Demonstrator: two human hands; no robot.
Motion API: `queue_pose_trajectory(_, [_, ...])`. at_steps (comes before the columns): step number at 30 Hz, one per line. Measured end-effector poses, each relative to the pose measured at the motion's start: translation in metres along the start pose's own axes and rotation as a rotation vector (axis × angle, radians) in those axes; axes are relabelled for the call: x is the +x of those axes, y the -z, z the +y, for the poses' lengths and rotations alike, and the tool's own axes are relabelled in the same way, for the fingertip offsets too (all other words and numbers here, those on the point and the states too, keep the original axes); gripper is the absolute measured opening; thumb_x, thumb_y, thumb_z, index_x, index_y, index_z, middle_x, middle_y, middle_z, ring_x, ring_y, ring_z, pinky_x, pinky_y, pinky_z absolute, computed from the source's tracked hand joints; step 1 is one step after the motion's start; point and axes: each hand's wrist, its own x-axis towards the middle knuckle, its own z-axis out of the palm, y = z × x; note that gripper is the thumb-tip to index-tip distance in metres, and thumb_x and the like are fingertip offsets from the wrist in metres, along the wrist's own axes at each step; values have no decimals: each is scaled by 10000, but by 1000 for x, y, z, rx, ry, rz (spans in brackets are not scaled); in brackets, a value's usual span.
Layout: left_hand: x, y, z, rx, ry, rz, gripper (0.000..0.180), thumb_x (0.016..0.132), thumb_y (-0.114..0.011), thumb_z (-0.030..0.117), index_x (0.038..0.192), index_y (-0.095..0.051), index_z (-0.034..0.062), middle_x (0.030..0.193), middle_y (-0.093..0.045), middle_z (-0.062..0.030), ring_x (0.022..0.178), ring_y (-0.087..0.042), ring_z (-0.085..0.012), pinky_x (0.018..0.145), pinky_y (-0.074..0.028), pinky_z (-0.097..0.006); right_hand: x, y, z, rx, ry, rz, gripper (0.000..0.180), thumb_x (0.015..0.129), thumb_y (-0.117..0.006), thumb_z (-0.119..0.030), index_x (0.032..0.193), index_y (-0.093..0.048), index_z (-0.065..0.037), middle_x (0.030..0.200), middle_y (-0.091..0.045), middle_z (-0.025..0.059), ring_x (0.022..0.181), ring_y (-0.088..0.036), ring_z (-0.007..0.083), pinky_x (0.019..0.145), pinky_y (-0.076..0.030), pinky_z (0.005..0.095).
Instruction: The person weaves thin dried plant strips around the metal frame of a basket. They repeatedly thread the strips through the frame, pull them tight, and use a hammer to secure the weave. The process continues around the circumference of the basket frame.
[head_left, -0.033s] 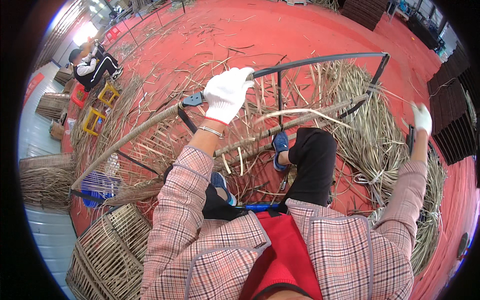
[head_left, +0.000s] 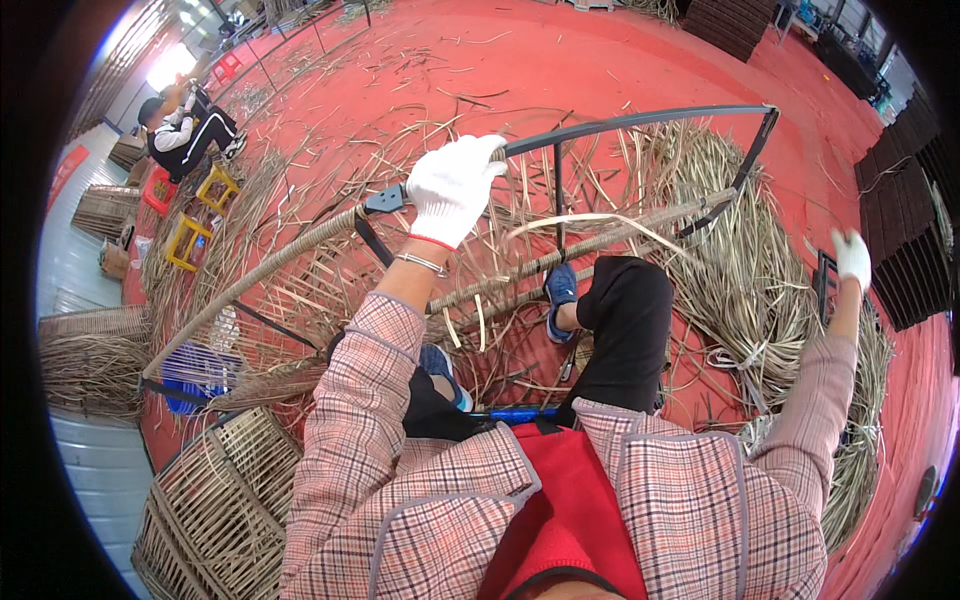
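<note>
My left hand [head_left: 452,188], in a white glove, is closed around the top bar of a dark metal frame [head_left: 640,122], just where the bar's pale cane wrapping [head_left: 260,275] ends. A loose pale cane strip [head_left: 600,218] arcs across the frame below that hand. My right hand [head_left: 851,257], also gloved, is stretched far out to the right and raised beside a small dark frame piece [head_left: 822,285]. What it holds is too small to make out. My blue shoe [head_left: 560,290] rests against the frame's lower wrapped bar.
A heap of cane strips [head_left: 740,290] covers the red floor [head_left: 560,60] on the right. Woven baskets [head_left: 210,500] stand at lower left beside a blue crate [head_left: 195,365]. Another person [head_left: 185,130] sits at far left near yellow stools [head_left: 190,240]. Dark panels [head_left: 920,230] are stacked at right.
</note>
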Motion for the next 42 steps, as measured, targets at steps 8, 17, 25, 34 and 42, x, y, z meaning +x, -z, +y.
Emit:
queue_pose_trajectory(8, [17, 6, -11, -130, 231, -345, 355, 929, -669, 456, 1173, -718, 204, 1127, -686, -75, 1008, -689, -319, 876, -529, -467, -135, 25, -106, -16, 694, 398, 610, 751, -831, -168, 1333, -650, -146, 1357, -641, 118, 1288, -571, 313, 1082, -456, 456])
queue_pose_trajectory(17, [47, 19, -23, -641, 383, -731, 456, 1015, -565, 506, 965, -730, 84, 633, -554, 4, 567, -498, -115, 562, -417, -311, -346, -110, -408, 1535, 401, -643, 414, 977, -659, -216, 1334, -628, -10, 1237, -695, 142, 1094, -685, 268, 970, -516, 331])
queue_pose_trajectory(25, [37, -3, -37, -403, 11, -457, 470, 1009, -525, 503, 1087, -720, 82, 908, -713, -82, 757, -673, -261, 721, -525, -425, -325, -109, -375, 1020, 759, -163, 137, 921, -717, -224, 959, -718, -92, 894, -687, 122, 776, -667, 316, 729, -543, 401])
queue_pose_trajectory(34, [-3, 14, -4, -285, -103, 63, 245, 855, -731, 142, 1093, -677, 152, 952, -702, -67, 841, -713, -283, 710, -558, -373, -283, -48, -375, 1883, 902, -1059, 446, 1011, -624, -445, 872, -668, -23, 998, -653, 68, 933, -597, 163, 824, -484, 329])
queue_pose_trajectory(42, [-1, 5, -1, -195, -102, 128, 251, 836, -776, 177, 1077, -723, 134, 901, -709, -27, 716, -692, -203, 640, -545, -305, -307, -145, -396, 1450, 936, -438, 127, 906, -699, -142, 844, -626, -58, 747, -561, 129, 720, -587, 315, 723, -521, 396])
